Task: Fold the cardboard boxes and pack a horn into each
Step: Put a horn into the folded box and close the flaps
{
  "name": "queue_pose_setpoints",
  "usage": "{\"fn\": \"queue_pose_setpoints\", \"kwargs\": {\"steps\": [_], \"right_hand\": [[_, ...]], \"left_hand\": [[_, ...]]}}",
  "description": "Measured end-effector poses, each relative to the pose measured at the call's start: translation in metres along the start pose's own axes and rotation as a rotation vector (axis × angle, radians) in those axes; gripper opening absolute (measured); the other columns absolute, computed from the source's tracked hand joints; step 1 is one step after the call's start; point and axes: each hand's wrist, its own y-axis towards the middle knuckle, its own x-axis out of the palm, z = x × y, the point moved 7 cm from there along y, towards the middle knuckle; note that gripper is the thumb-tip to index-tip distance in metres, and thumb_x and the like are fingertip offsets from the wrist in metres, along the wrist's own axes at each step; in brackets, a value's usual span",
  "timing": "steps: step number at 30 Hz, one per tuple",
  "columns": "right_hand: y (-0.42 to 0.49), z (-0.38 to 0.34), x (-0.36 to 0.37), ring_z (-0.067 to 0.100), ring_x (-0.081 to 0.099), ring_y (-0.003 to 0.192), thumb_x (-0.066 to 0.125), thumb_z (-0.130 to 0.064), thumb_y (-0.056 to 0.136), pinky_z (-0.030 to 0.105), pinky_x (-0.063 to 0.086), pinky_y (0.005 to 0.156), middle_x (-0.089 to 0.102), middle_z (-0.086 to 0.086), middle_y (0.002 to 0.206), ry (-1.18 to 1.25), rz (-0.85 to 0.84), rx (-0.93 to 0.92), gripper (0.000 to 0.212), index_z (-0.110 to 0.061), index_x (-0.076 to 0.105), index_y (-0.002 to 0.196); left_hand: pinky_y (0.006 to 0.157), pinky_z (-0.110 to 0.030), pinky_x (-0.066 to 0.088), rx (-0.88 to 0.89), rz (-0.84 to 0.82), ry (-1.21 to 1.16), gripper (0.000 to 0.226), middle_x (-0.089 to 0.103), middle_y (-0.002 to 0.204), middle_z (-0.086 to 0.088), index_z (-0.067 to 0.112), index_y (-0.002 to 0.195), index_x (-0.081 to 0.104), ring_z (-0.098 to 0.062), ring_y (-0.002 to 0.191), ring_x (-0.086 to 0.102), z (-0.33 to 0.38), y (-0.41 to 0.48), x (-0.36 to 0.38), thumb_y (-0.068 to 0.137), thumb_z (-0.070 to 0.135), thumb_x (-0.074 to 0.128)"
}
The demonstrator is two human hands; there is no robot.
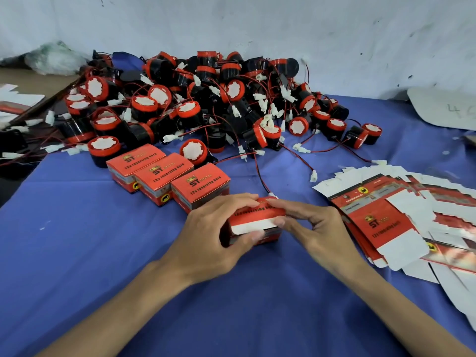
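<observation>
A small red cardboard box [253, 222] stands on the blue cloth in front of me, its white lid flap folded toward me. My left hand [219, 233] grips its left side, thumb on the front under the flap. My right hand [311, 228] pinches the flap's right end, fingers over the top. A thin wire with a white plug [273, 195] runs out behind the box. Three closed red boxes [164, 176] stand in a row to the upper left. A big pile of red and black horns [206, 104] with wires fills the back.
A fanned stack of flat, unfolded red and white boxes [401, 220] lies at the right. The blue cloth [77, 240] covers the table. A white wall [257, 27] stands behind the pile. A pale board [445, 109] lies at the far right, and more flat boxes [15, 101] at the far left.
</observation>
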Motion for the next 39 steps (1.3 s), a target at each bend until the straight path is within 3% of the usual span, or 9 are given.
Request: {"fn": "queue_pose_setpoints", "kwargs": {"steps": [6,15,23,26,29,31,34,36,39], "right_hand": [[-0.006,-0.013,-0.003,-0.005,0.06,0.071,0.073,-0.018,0.077,0.011,0.046,0.067,0.072,-0.011,0.085,-0.338,0.233,-0.274,0.03,-0.015,0.067,0.105],[-0.016,-0.021,0.003,0.016,0.064,0.107,0.072,-0.017,0.078,0.037,0.053,0.07,0.068,0.003,0.113,-0.624,0.106,-0.517,0.035,-0.01,0.067,0.112],[-0.025,-0.023,0.016,0.025,0.064,0.109,0.055,-0.022,0.09,0.034,0.054,0.066,0.068,0.01,0.115,-0.95,0.085,-0.563,0.032,-0.003,0.069,0.112],[-0.026,-0.024,0.017,0.03,0.069,0.098,0.054,-0.033,0.09,0.035,0.055,0.067,0.068,0.01,0.115,-0.989,0.07,-0.501,0.036,-0.008,0.07,0.111],[-0.016,-0.03,-0.004,0.033,0.066,0.061,0.048,-0.051,0.089,0.036,0.053,0.065,0.062,0.022,0.123,-1.093,0.143,-0.376,0.044,-0.018,0.076,0.101],[-0.005,-0.022,-0.035,0.038,0.066,0.08,0.044,-0.059,0.089,0.043,0.05,0.073,0.055,0.029,0.128,-1.279,0.229,-0.155,0.055,-0.015,0.07,0.111],[-0.005,0.01,-0.083,0.038,0.041,0.128,0.042,-0.062,0.088,0.049,0.034,0.099,0.04,0.029,0.139,-1.491,0.157,0.468,0.076,-0.007,0.037,0.14],[-0.012,0.021,-0.091,0.031,0.047,0.124,0.04,-0.055,0.091,0.045,0.031,0.104,0.052,0.019,0.13,-1.559,0.089,0.591,0.064,-0.005,0.041,0.131],[-0.008,0.014,-0.084,0.03,0.064,0.096,0.047,-0.036,0.095,0.044,0.035,0.101,0.067,0.013,0.098,-1.604,0.096,0.43,0.035,-0.005,0.061,0.1]], "left_hand": [[0.101,-0.032,0.046,0.07,0.011,0.064,0.038,0.062,0.128,0.002,0.014,0.122,0.064,-0.009,0.121,0.056,-0.003,0.003,-0.002,0.09,0.031,0.055],[0.1,-0.035,0.049,0.269,0.004,0.296,0.034,0.061,0.128,0.003,0.013,0.122,0.066,-0.016,0.126,0.054,0.008,-0.004,-0.001,0.093,0.028,0.055],[0.098,-0.031,0.049,0.357,-0.042,0.478,0.036,0.062,0.127,0.001,0.01,0.119,0.067,-0.022,0.125,0.054,0.017,-0.008,0.004,0.094,0.029,0.051],[0.097,-0.033,0.05,0.346,-0.027,0.492,0.035,0.063,0.126,0.001,0.011,0.119,0.068,-0.022,0.123,0.056,0.018,-0.009,0.004,0.093,0.028,0.052],[0.087,-0.034,0.055,0.334,-0.003,0.538,0.033,0.065,0.125,0.001,0.014,0.119,0.068,-0.023,0.115,0.061,0.016,-0.008,0.005,0.092,0.026,0.056],[0.07,-0.028,0.052,0.276,0.037,0.625,0.034,0.066,0.118,0.0,0.019,0.119,0.068,-0.024,0.099,0.061,0.01,-0.004,0.001,0.088,0.025,0.056],[0.055,-0.028,0.045,0.133,0.125,0.733,0.032,0.065,0.104,-0.003,0.022,0.115,0.069,-0.027,0.086,0.055,-0.005,0.004,-0.012,0.084,0.023,0.061],[0.057,-0.035,0.051,0.074,0.163,0.746,0.029,0.065,0.102,-0.007,0.02,0.111,0.071,-0.032,0.084,0.056,-0.014,0.008,-0.018,0.083,0.02,0.063],[0.062,-0.04,0.055,0.017,0.161,0.711,0.029,0.065,0.105,-0.01,0.014,0.112,0.071,-0.036,0.091,0.059,-0.023,0.011,-0.024,0.083,0.017,0.065]]}}
